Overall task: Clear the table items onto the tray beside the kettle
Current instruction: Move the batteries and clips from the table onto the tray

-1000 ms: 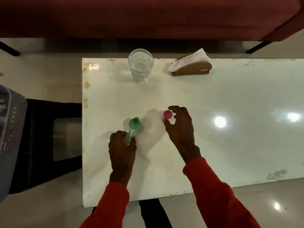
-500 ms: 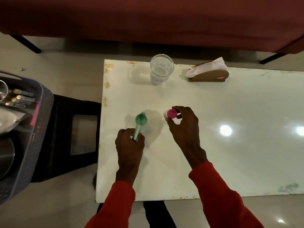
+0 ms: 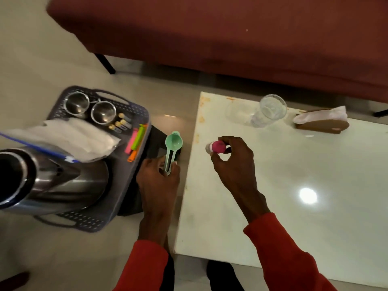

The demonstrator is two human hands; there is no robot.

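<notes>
My left hand (image 3: 158,179) grips the handle of a green measuring scoop (image 3: 173,143), held in the air between the white table (image 3: 294,196) and the grey perforated tray (image 3: 117,196). My right hand (image 3: 233,162) pinches a small pink-capped bottle (image 3: 216,147) above the table's left part. The steel kettle (image 3: 50,181) stands on the near part of the tray. A drinking glass (image 3: 269,110) and a brown napkin holder (image 3: 322,121) with white tissue stand at the table's far edge.
The tray also carries two steel cups (image 3: 90,108), several batteries (image 3: 120,123), coloured clips (image 3: 136,141) and a white plastic bag (image 3: 71,139). It rests on a black stool (image 3: 156,141) left of the table. A dark red sofa (image 3: 231,32) runs along the far side.
Both hands have lifted their items off the table. My left hand has carried the green scoop left past the table edge toward the tray. The view has swung left, showing kettle and tray.
</notes>
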